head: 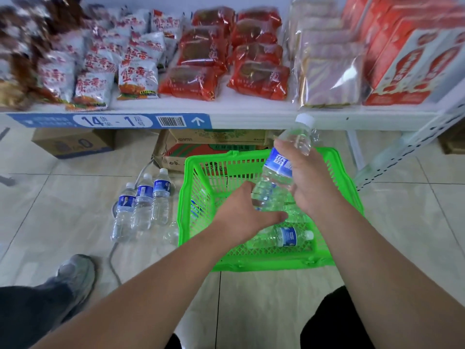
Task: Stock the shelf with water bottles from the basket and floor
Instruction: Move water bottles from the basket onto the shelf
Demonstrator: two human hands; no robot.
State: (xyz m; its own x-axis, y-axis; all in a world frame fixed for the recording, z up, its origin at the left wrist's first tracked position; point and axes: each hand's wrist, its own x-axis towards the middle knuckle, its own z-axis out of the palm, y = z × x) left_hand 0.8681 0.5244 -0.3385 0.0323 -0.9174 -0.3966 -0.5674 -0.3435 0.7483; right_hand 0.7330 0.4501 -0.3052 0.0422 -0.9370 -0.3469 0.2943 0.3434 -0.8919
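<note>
Head view | right hand [310, 183] and left hand [241, 215] clasp ribbed clear bottle [278, 170] | green lattice basket [251, 263] below | three bottles [143, 205] beside its left edge

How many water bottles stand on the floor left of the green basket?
3, in a row: front bottle, middle bottle, back bottle nearest the shelf. A clear blurred shape beside the basket may be another.

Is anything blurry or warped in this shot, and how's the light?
Head view: the snack bags at top left are motion-smeared; the held bottle and floor bottles look fairly sharp; the wide lens slants the shelf upright; light is even, shadows faint.
</note>
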